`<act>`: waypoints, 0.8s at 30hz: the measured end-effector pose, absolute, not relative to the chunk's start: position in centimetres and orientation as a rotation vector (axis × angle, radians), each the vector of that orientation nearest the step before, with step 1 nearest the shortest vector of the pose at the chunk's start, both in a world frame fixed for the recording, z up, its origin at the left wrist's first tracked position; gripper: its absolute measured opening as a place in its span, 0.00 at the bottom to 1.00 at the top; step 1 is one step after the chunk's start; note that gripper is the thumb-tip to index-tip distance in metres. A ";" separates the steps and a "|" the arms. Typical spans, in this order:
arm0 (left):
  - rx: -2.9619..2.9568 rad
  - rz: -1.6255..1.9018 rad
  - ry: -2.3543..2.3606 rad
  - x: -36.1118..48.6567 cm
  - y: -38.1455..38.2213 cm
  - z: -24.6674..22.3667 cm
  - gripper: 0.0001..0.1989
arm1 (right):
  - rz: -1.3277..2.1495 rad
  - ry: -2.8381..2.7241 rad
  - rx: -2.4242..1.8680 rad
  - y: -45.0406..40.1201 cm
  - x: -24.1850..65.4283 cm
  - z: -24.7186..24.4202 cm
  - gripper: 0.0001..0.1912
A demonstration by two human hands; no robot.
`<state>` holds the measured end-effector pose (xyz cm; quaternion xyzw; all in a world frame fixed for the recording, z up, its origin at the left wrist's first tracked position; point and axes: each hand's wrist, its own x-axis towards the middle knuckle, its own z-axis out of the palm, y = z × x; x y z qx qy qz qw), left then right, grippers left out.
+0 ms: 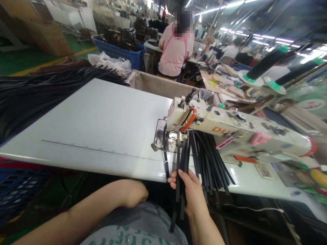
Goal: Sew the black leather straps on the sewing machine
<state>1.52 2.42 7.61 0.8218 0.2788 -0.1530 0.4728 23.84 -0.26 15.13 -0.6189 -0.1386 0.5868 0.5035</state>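
My right hand [192,190] is at the front edge of the table, below the needle area of a white sewing machine [201,119]. Its thumb and fingers close round narrow black straps [178,190], whose lower ends hang past the edge toward my lap. Upward, the straps run to the metal needle plate [159,134] under the machine head. Another thin black strap [165,146] curves down along the left of the plate. My left hand [136,194] is bent low in front of my body, left of the straps; its fingers are hidden.
A fan of black straps [208,160] lies right of the needle. More long black strips [51,88] are heaped at the table's left. A ruler line [99,149] marks the white tabletop [107,115]. Behind stand a blue basket [114,49] and a seated person [173,51]; thread cones [267,63] rise at right.
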 end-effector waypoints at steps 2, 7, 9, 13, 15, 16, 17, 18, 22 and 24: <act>1.758 -0.254 0.601 1.4 3.4 10.9 0.12 | 1.421 -0.345 -1.493 -0.7 23.8 14.7 0.25; 1.460 0.546 1.115 3.0 7.9 14.2 0.10 | 1.434 -0.373 -1.475 -1.4 23.8 14.0 0.25; 1.331 0.881 1.283 3.9 9.5 13.7 0.15 | 1.442 -0.399 -1.464 -1.5 23.9 14.0 0.24; 1.010 0.813 1.044 5.6 10.6 12.7 0.31 | 1.443 -0.411 -1.459 -1.8 24.1 14.1 0.23; 0.931 0.748 0.939 6.1 10.5 12.5 0.35 | 1.441 -0.410 -1.460 -2.0 24.2 14.1 0.23; 0.918 0.732 0.923 6.2 10.4 12.4 0.36 | 1.442 -0.411 -1.460 -2.1 24.2 14.2 0.23; 0.921 0.722 0.923 6.2 10.2 12.3 0.37 | 1.439 -0.411 -1.461 -2.2 24.3 14.2 0.23; 0.935 0.718 0.933 6.1 10.2 12.1 0.38 | 1.433 -0.411 -1.463 -2.3 24.3 14.2 0.23; 1.027 0.720 0.970 5.2 10.5 11.4 0.40 | 1.388 -0.407 -1.470 -2.6 24.5 14.4 0.23; 1.066 0.701 0.965 4.8 10.7 11.1 0.40 | 1.380 -0.404 -1.466 -2.7 24.4 14.3 0.23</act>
